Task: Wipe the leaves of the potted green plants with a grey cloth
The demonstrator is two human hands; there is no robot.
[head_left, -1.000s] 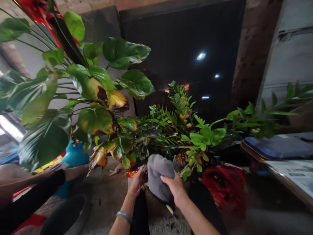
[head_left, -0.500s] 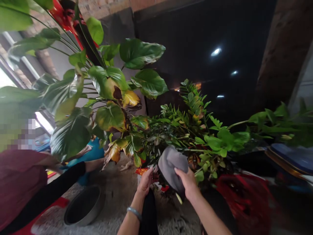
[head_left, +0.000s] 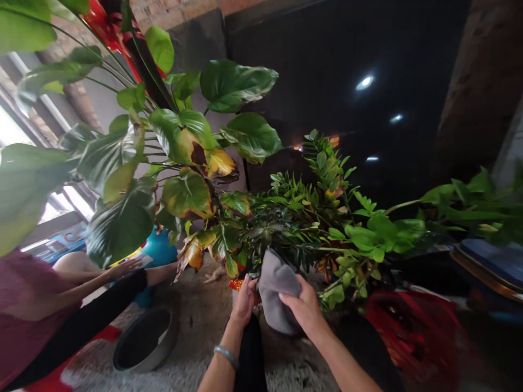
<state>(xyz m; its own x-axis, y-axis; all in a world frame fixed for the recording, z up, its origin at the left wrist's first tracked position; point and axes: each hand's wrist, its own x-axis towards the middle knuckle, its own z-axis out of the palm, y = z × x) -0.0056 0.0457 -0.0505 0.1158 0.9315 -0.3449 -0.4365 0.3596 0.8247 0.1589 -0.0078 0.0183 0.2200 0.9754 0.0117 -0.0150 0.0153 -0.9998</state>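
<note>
A grey cloth (head_left: pixel 278 291) is gripped in my right hand (head_left: pixel 303 306), thumb on top and the other fingers tucked behind it. The cloth hangs in front of the dark green leaves of a bushy plant (head_left: pixel 272 237). Just left of the cloth is my left hand (head_left: pixel 244 302), its fingers curled together close to the lower leaves. Whatever it pinches, if anything, is hidden. A grey bangle (head_left: pixel 225 356) circles my left wrist. Behind that hand, a bit of shiny red-and-gold wrapping (head_left: pixel 237 284) shows.
A large-leaved plant (head_left: pixel 186 198) with browned leaves rises on the left. A grey basin (head_left: pixel 145 340) rests on the floor. Beside it sits another person (head_left: pixel 36 310), arms stretched out near a blue pot (head_left: pixel 159 250). A red plastic bag (head_left: pixel 417 332) lies at right.
My right hand and the cloth have shifted left and slightly down, nearer my left hand. The other person's hands have come into clearer view.
</note>
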